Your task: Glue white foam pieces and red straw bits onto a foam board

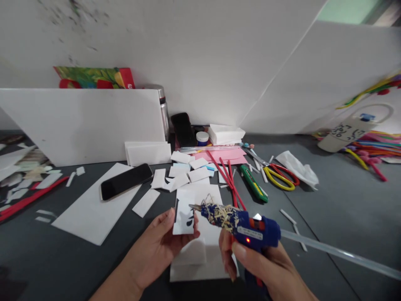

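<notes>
Between the fingers of my left hand (pixel 159 242) is a small white card (pixel 183 219) with black marks along its right side, tilted up toward me. My right hand (pixel 260 263) grips a blue glue gun (pixel 260 234), its red light lit. Dried, straw-coloured strands cover the gun's front. A long clear glue stick (pixel 338 255) runs out of its back. The metal nozzle points left, at the card's right edge; whether it touches the card I cannot tell. Below both hands lie white sheets (pixel 203 271) on the dark table.
A black phone (pixel 127 182) rests on white paper at left. Ahead are small white pieces (pixel 178 182), red sticks (pixel 230 177), a green cutter (pixel 253 184) and yellow-and-red scissors (pixel 280 175). A white board (pixel 84 125) stands behind, beside a steel flask (pixel 163 108).
</notes>
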Demonstrator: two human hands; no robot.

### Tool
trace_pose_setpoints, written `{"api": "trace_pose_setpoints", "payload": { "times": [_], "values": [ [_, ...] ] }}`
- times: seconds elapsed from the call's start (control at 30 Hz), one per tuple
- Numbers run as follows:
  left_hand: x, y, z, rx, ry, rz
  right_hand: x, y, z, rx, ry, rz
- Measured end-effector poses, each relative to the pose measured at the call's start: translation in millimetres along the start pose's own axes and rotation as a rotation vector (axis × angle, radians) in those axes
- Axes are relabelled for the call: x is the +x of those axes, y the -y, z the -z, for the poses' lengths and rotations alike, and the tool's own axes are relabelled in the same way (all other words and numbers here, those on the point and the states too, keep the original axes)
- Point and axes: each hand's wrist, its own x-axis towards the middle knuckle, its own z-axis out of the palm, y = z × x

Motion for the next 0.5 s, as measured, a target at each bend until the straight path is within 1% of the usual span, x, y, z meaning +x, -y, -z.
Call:
{"api": "trace_pose_setpoints", "payload": {
  "times": [0.2, 0.37, 0.5],
  "values": [
    [-4.2, 0.6, -6.9, 0.109, 0.001, 0.026, -1.0, -3.7, 2.5, -0.055, -0.084, 0.009],
    [-6.0, -1.6, -12.1, 0.193, 0.009, 0.072, -2.1, -4.3, 1.8, -0.086, -0.092, -0.002],
    [-6.1, -1.7, -11.0, 0.191, 0.006, 0.076, -2.0, -4.9, 2.4, -0.072, -0.070, -0.008]
  ]
}}
